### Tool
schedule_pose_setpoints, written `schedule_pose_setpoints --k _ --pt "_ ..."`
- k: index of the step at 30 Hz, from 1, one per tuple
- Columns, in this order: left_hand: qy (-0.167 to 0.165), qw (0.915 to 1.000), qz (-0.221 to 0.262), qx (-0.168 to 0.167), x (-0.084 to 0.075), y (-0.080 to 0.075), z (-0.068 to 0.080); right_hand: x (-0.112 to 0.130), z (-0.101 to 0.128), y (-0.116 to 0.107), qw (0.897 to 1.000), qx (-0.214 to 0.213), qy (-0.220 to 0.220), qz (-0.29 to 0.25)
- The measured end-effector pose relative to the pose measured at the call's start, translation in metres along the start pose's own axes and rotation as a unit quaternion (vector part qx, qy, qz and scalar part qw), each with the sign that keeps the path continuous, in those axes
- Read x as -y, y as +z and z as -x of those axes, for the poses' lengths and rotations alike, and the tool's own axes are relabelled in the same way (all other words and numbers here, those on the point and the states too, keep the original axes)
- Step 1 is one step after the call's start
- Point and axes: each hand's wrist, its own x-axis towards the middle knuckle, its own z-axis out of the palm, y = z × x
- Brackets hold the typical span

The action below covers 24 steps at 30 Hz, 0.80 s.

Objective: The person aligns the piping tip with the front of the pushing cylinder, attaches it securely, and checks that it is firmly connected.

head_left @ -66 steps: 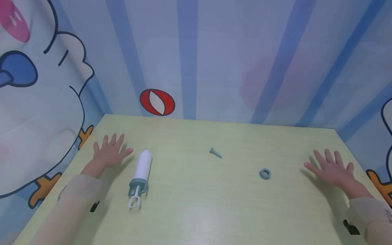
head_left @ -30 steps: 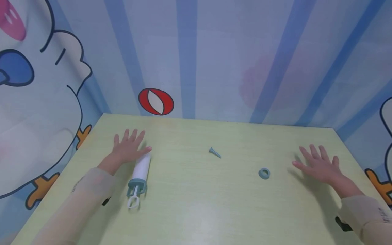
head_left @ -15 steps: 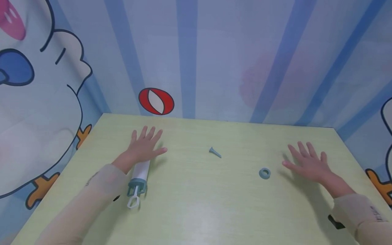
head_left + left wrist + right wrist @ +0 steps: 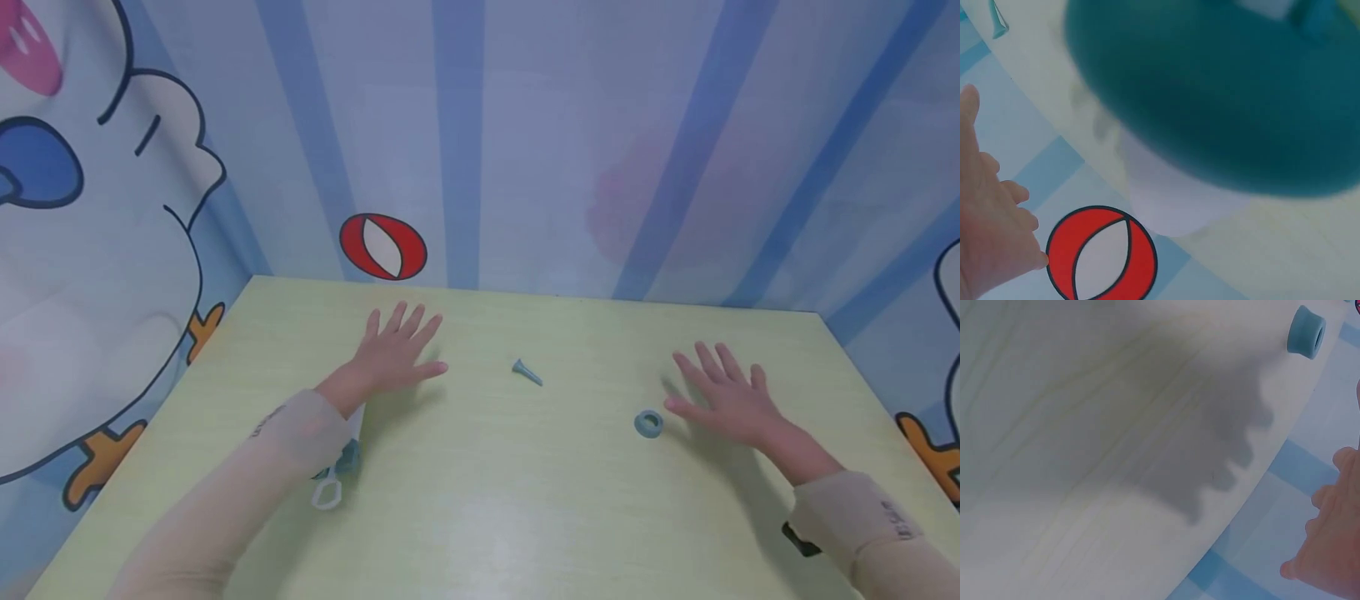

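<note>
My left hand (image 4: 390, 358) is spread flat above the table, fingers apart, holding nothing. Beneath its wrist and sleeve lies a large white and teal plastic syringe (image 4: 347, 458); most of its barrel is hidden in the head view, while the white pull ring shows. In the left wrist view the teal collar (image 4: 1210, 106) looms large and blurred, with the white barrel (image 4: 1172, 206) behind it. A small teal cone-shaped nozzle (image 4: 527, 372) lies to the right of that hand. My right hand (image 4: 727, 404), also spread and holding nothing, hovers just right of a teal ring (image 4: 648, 424).
The pale wood-grain table (image 4: 487, 517) ends at a far edge against a blue striped cloth backdrop (image 4: 540, 150) with a printed red and white ball (image 4: 383, 247). Printed cartoon figures flank the table on both sides.
My left hand has moved right, passing over the syringe and covering much of it. My right hand has moved left towards the teal ring. The syringe, nozzle and ring have stayed put.
</note>
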Motion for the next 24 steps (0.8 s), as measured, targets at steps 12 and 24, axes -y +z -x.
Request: schedule_pose_setpoints --k 12,24 --pt "0.043 0.9988 -0.02 0.013 -0.034 -0.003 -0.02 0.01 -0.01 0.011 1.0 -0.008 -0.018 0.012" --pt "0.056 0.997 0.024 0.048 -0.06 0.004 -0.039 0.021 -0.014 0.022 0.999 -0.006 -0.049 -0.001"
